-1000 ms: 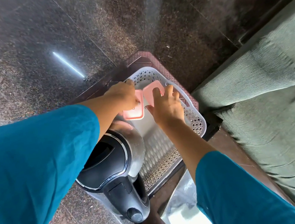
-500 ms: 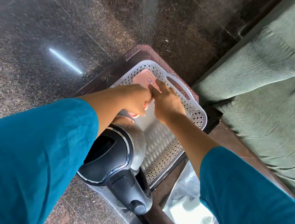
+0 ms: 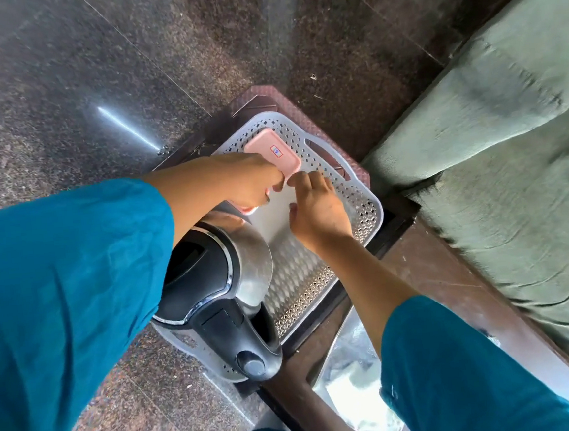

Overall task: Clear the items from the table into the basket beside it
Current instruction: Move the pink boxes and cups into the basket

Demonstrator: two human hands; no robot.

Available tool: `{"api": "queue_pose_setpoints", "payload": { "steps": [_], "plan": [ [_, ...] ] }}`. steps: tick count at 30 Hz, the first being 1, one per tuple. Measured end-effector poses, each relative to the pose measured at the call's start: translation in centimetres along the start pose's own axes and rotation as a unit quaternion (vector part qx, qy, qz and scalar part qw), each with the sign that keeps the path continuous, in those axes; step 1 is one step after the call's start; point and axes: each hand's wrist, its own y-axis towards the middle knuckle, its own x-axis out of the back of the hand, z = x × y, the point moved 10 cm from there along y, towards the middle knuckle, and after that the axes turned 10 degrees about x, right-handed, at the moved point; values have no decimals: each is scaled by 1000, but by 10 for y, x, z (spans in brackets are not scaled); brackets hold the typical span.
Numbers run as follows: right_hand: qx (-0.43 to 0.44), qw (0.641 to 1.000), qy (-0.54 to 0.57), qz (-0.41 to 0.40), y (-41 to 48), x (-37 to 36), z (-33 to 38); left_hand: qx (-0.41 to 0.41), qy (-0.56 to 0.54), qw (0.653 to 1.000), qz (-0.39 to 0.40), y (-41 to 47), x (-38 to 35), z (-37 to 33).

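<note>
A white perforated basket point(image 3: 360, 191) stands on a brown stool point(image 3: 259, 97). At its near end sits a steel and black electric kettle point(image 3: 213, 283). At the far end lies a flat pink lid point(image 3: 267, 148) bearing a small sticker. My left hand point(image 3: 245, 181) reaches over the kettle into the basket and is shut on a pink box point(image 3: 246, 210), of which only a corner shows below the hand. My right hand point(image 3: 317, 209) is low inside the basket with its fingers spread; its fingertips are near the lid's near edge and hold nothing.
A dark wooden table point(image 3: 453, 269) runs along the basket's right side, with a shiny clear plastic bag point(image 3: 356, 387) on it at the bottom. A green sofa point(image 3: 512, 161) fills the right. Speckled dark stone floor point(image 3: 92, 77) lies to the left and beyond.
My right hand has put the pink lid down at the basket's far end and let go of it. My left hand still grips the pink box and has moved slightly farther in.
</note>
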Motion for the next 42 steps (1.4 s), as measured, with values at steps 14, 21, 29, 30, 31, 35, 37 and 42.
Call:
{"api": "queue_pose_setpoints", "payload": {
  "steps": [14, 21, 29, 30, 31, 35, 37, 42],
  "plan": [
    [-154, 968, 75, -183, -219, 96, -61, -188, 22, 974, -125, -104, -44, -227],
    [-305, 925, 90, -209, -441, 94, -129, -264, -13, 964, -34, -136, -165, -384],
    [-492, 835, 80, -233, -661, 79, -200, -345, 48, 937, 43, -185, -307, -531],
    [-511, 825, 81, -229, -684, 75, -208, -351, 61, 932, 58, -191, -324, -545],
    [-526, 816, 85, -224, -705, 70, -215, -357, 80, 928, 70, -197, -341, -558],
    [-576, 787, 70, -210, -776, 59, -250, -402, 215, 886, 85, -213, -406, -587],
    [-604, 770, 49, -199, -805, 56, -273, -473, 321, 817, 78, -227, -443, -589],
    [-634, 752, 80, -161, -840, 37, -341, -458, 420, 779, 82, -212, -500, -567]
  ]
}}
